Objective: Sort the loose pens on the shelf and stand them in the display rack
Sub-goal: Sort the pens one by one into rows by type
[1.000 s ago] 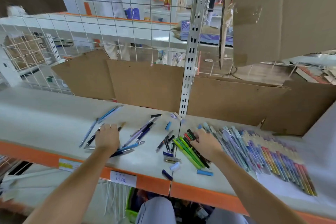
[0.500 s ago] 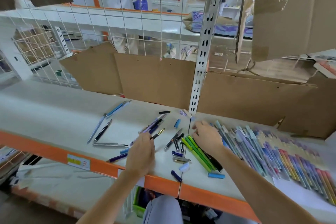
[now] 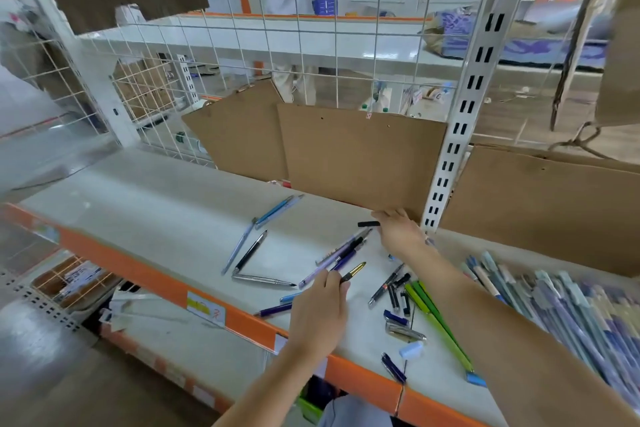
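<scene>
The loose pens lie scattered flat on the white shelf, none of them standing. At the middle of the scatter the left hand pinches a black pen with a gold tip, its fingers curled round the barrel while the tip points toward 1 o'clock. Just beside it, toward 11 o'clock, a purple pen lies on the same slant. At 12 o'clock from the left hand, near the cardboard at the back, the right hand reaches to a small black cap; its fingertips touch the cap's right end, but I cannot tell whether they actually grip it.

Toward 9 o'clock from the left hand lie a silver pen, a black pen and, further back, two pale blue pens. Toward 3 o'clock sit short dark pens, a bunch of green pens partly under the right forearm, a silver cap and a pale blue cap. A dark blue pen lies near the shelf's orange front edge.

At the far right, a wide row of pastel pens lies packed side by side. Brown cardboard sheets lean along the back at 12 o'clock, with a white slotted post and wire grid above them.
</scene>
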